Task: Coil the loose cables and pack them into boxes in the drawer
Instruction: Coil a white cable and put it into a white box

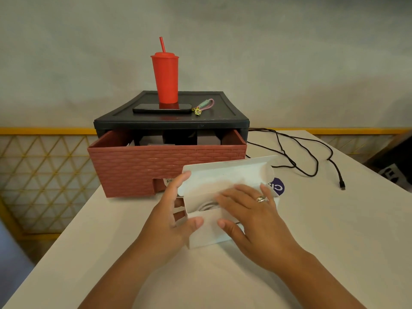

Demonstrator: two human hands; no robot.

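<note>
A small white cardboard box (pixel 225 175) stands on the table in front of the drawer, its lid flap raised. A coiled white cable (pixel 206 206) lies inside it. My left hand (pixel 171 215) grips the box's left end, thumb on the front wall and index finger on the lid. My right hand (pixel 247 210) lies flat over the opening, fingers straight, thumb on the front wall. A loose black cable (pixel 312 157) sprawls on the table to the right, its plug end (pixel 342 187) free. The brick-patterned red drawer (pixel 156 166) is pulled out of its black cabinet (pixel 171 121).
A red tumbler (pixel 166 76) with a straw, a dark phone (pixel 161 108) and a key strap (pixel 204 105) sit on the cabinet top. The white table (pixel 334 230) ends at right, with dark things beyond. A yellow lattice railing (pixel 44 175) runs behind at left.
</note>
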